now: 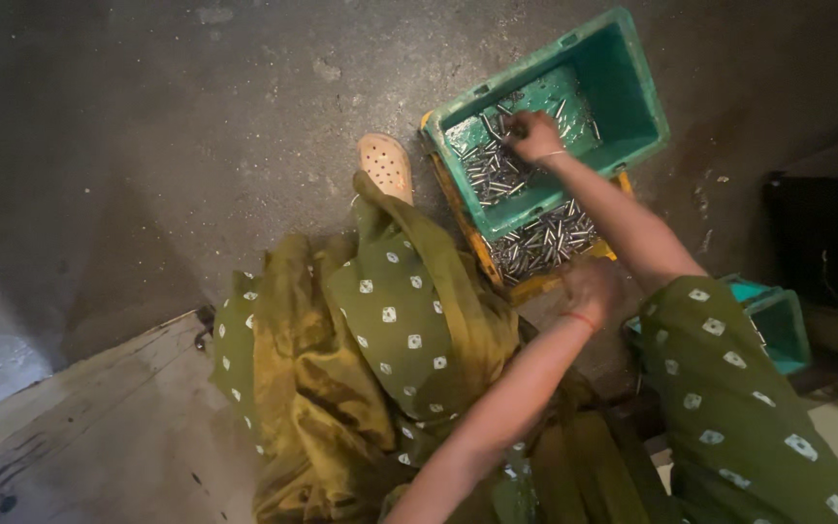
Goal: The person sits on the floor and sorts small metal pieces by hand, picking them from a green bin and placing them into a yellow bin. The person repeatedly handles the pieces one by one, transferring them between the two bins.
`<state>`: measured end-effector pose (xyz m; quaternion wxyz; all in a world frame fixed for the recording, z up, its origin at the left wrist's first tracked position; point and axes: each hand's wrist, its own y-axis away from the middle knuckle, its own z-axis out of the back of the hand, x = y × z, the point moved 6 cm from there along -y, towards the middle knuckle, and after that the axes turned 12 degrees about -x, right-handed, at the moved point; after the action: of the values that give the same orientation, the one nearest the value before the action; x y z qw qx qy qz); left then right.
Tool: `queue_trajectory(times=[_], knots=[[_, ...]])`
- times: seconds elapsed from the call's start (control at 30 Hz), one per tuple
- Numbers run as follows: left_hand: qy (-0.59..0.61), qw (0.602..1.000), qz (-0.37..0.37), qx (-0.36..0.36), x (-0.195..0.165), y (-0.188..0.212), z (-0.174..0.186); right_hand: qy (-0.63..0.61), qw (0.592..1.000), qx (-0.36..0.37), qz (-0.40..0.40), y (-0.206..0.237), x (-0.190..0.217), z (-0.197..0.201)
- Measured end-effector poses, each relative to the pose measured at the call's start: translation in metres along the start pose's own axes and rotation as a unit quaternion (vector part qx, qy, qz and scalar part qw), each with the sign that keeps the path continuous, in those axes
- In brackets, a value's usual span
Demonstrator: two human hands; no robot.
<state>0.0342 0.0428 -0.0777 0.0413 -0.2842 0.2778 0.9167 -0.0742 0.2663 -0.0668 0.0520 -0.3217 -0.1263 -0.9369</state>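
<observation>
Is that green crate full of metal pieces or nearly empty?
Partly filled: small metal pins cover only one end of the green crate; the rest of its floor is bare.

My right hand (pixel 533 136) is down among small metal pins (pixel 493 170), bright and glossy, in a green plastic crate (pixel 623 92) whose walls look smooth with a dull sheen. More shiny pins fill the yellow plastic tray (pixel 458 199) under it. My left hand (pixel 589 286) rests at the tray's edge. The floor (pixel 196 126) is rough, matt concrete. My olive cloth (pixel 390 320) is soft, matt and creased.
</observation>
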Motion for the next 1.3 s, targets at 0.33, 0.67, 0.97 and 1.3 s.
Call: queue_trajectory(times=[0.33,0.67,0.97,1.3], knots=[[0.021,0.996,0.046,-0.067,0.008,0.001,-0.003,0.241,0.955,0.007,0.175,0.017,0.067,-0.058],[0.035,0.999,0.001,-0.003,-0.008,0.004,0.009,0.239,0.909,0.264,0.214,0.042,0.046,-0.064],[-0.015,1.0,0.009,-0.023,-0.008,-0.003,-0.007,0.137,0.872,0.462,0.085,0.057,0.023,-0.085],[-0.064,0.971,0.059,-0.223,0.023,-0.003,0.033,0.118,0.827,0.548,-0.051,0.065,0.029,-0.08]])
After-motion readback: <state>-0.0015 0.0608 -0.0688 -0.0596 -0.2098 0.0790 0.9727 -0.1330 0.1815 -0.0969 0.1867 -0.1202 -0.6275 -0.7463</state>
